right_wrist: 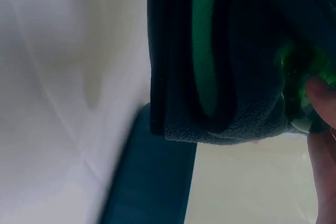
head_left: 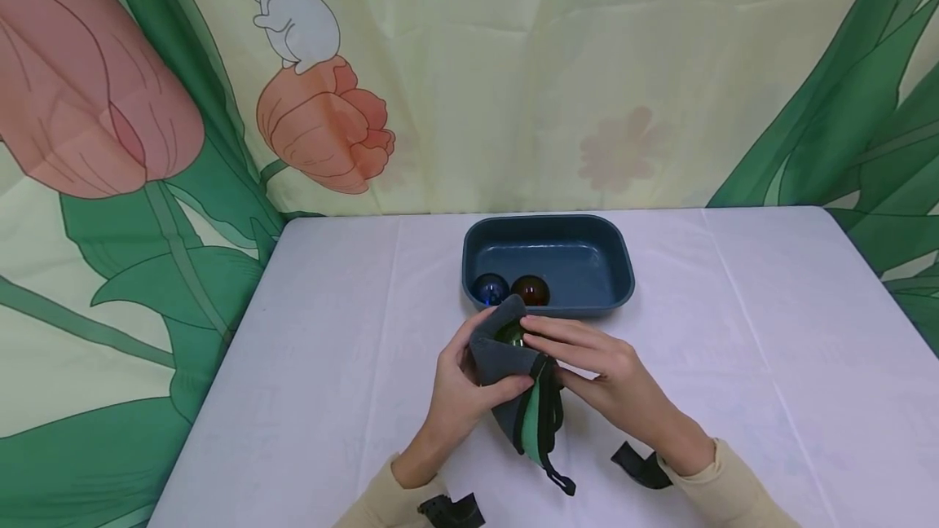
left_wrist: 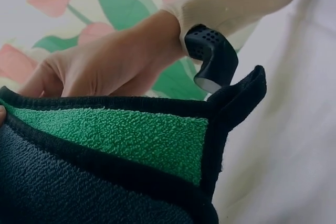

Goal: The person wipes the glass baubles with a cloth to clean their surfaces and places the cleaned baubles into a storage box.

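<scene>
A dark grey cloth [head_left: 506, 361] with black edging and a bright green reverse side [left_wrist: 115, 135] is folded around a green glass ball [right_wrist: 294, 87]. My left hand [head_left: 465, 385] grips the bundle from the left, its thumb pressed on the near face of the cloth. From the right, my right hand [head_left: 623, 373] holds the ball's exposed part with its fingertips, lower fingers against the cloth. Most of the ball is hidden by cloth and fingers. A black hanging loop [head_left: 561, 479] dangles from the cloth's lower corner.
Just beyond my hands stands a dark blue rectangular tray [head_left: 587, 259]. Inside it, near the front left, lie a blue glass ball [head_left: 491, 289] and an amber-brown glass ball [head_left: 531, 291]. A white cloth covers the table [head_left: 323, 349]; a printed curtain [head_left: 477, 104] hangs behind.
</scene>
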Available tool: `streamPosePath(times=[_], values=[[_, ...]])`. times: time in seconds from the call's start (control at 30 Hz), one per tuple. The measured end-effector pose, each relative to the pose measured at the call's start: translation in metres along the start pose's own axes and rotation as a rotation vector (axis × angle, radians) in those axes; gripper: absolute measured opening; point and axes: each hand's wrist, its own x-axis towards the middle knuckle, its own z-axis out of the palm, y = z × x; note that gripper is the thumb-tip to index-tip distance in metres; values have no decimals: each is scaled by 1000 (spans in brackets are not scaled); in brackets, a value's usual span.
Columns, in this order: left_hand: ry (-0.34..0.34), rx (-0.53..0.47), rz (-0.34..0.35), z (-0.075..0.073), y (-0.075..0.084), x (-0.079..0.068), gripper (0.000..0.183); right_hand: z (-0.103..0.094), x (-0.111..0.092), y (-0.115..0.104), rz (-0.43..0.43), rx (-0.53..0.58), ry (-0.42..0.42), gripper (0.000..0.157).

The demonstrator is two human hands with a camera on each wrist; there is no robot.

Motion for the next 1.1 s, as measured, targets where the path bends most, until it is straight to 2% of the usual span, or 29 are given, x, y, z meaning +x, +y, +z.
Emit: streamPosePath(times=[0.2,0.33,0.4,0.57,0.63,0.73,0.83,0.93,1.03,1.1], values=[[6,7,26,-1,-1,-3,72,0,0,1,-6,-10,-22,42],[9,10,3,1,2,-2,73,-1,0,0,5,-9,-18,42],[15,10,-9,1,3,-2,73,0,0,-2,42,-8,-18,40],[19,16,-13,2,4,-2,73,3,-1,-6,169,14,37,74],[20,21,-5,2,3,-2,72,3,-1,-6,188,17,56,75],[28,20,6,2,3,-2,70,1,-1,-6,210,9,30,73],[40,17,5,3,3,-1,68,-2,1,-4,172,-16,-32,62],[35,14,5,4,2,-1,69,-4,3,-2,64,-36,-88,52],[20,10,18,5,3,-1,70,-5,3,-1,-27,-37,-117,50],[10,5,32,5,3,0,70,-6,3,-2,-46,-35,-121,48]])
